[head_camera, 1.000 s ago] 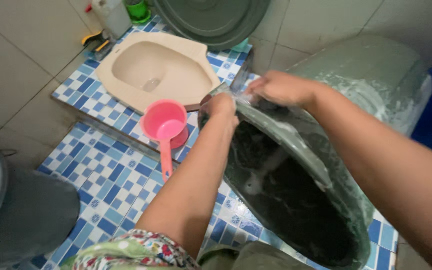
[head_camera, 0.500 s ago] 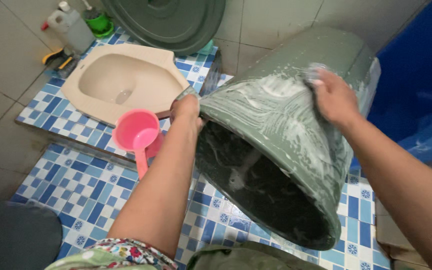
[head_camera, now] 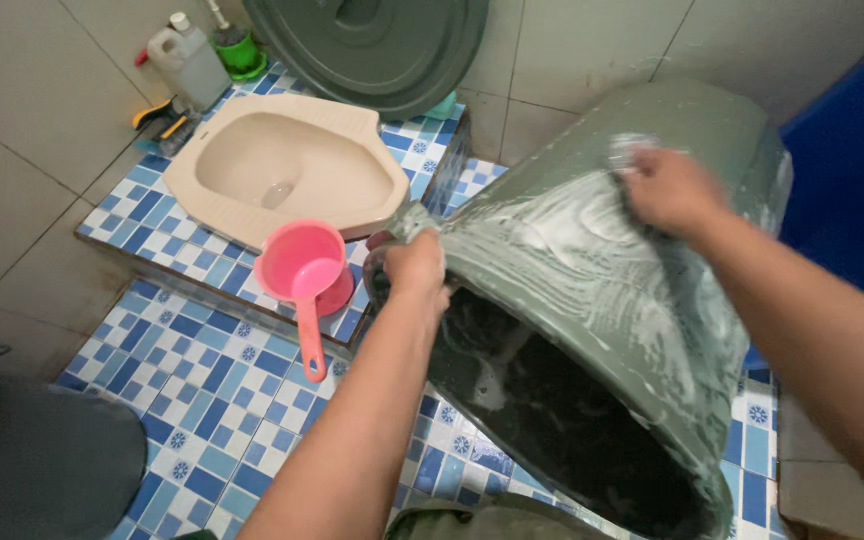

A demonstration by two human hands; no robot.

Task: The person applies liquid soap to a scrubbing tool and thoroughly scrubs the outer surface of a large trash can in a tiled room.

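Note:
A large grey-green plastic bin (head_camera: 592, 300) lies tipped on its side on the tiled floor, its outside streaked with soap foam and its dark mouth facing me. My left hand (head_camera: 415, 265) grips the bin's rim at its left edge. My right hand (head_camera: 667, 190) presses a foamy scrubber (head_camera: 628, 150) against the bin's upper outer wall; the scrubber is mostly hidden under my fingers.
A pink water dipper (head_camera: 305, 272) lies on the blue-and-white tiled step. Behind it is a beige squat toilet (head_camera: 287, 170), a round grey lid (head_camera: 372, 45) leaning on the wall, a white jug (head_camera: 187, 62) and a green cup (head_camera: 239, 50). A blue container (head_camera: 852, 190) stands right; a grey bin (head_camera: 22, 450) lower left.
My right hand has gone from the bin's rim up onto its outer wall and rubs there with the scrubber. The left hand keeps hold of the rim. The view has shifted a little.

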